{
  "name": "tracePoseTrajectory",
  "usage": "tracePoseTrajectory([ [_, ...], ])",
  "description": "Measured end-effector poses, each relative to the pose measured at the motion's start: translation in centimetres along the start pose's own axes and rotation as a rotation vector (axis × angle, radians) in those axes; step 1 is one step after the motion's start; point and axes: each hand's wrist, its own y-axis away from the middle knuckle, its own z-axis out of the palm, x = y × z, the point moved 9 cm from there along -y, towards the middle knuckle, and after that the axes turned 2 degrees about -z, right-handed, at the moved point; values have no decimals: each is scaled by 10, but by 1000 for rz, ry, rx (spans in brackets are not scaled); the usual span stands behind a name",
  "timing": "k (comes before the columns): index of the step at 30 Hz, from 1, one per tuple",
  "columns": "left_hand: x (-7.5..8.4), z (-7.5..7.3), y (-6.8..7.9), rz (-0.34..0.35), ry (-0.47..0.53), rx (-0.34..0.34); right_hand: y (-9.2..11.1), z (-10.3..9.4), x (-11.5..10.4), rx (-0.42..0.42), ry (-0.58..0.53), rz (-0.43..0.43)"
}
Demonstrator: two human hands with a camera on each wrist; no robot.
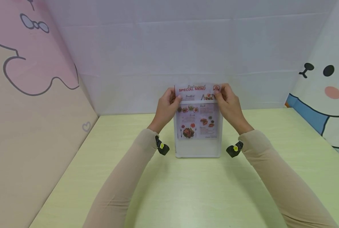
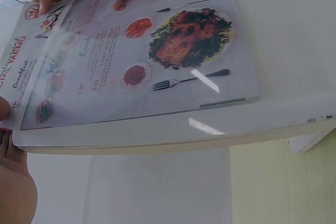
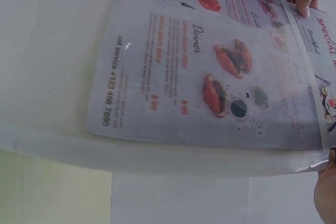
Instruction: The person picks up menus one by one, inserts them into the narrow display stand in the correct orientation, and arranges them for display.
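Observation:
A printed restaurant menu sheet (image 1: 190, 91) sits partly inside a clear-fronted white upright display stand (image 1: 198, 148), its top strip sticking out above the stand's upper edge. My left hand (image 1: 167, 104) pinches the sheet's upper left edge, thumb in front and fingers behind. On the other side my right hand (image 1: 229, 103) pinches the upper right edge the same way. In the left wrist view the menu's lower part (image 2: 189, 40) shows through the clear panel, above the stand's bottom. The right wrist view shows the menu's lower corner (image 3: 131, 114) behind the same panel.
The stand is on a pale yellow-green table (image 1: 198, 190). A white sheet-covered wall (image 1: 186, 47) rises close behind it. Cartoon-printed panels flank the table, a pink one (image 1: 41, 66) on the left and a white one (image 1: 326, 82) on the right.

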Motion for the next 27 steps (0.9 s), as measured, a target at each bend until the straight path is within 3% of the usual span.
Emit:
tracePoseTrajectory([
  [9, 30, -1, 12, -12, -26, -2, 1, 1, 1, -9, -10, 7],
  [27, 30, -2, 13, 7, -37, 1, 0, 2, -2, 17, -45, -43],
])
